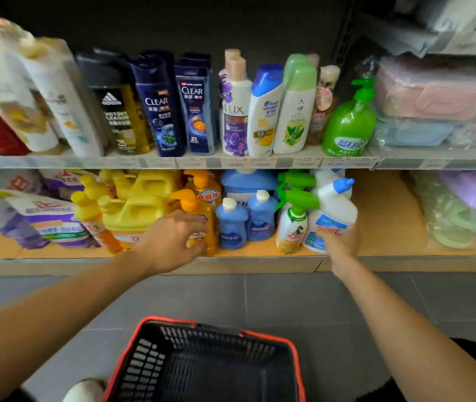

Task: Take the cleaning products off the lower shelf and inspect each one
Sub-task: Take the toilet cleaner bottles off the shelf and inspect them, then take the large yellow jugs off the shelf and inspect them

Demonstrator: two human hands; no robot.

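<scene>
Left grip [173, 239]: fingers curled around the body of the orange pump bottle [194, 204], which stands at the front of the lower shelf [382, 227]. Right grip [340, 242]: closed around the base of the white cleaner bottle with blue cap [335, 204], which is tilted, just beside the green-trigger spray bottle [292, 224]. A red-rimmed black basket [202, 343] sits on the floor below.

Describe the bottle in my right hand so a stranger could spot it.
Look at the lower shelf, right end of the bottle row. Beside the green-trigger spray bottle is the front white bottle, held low by the right hand. Its angled blue cap sets it apart.
</scene>
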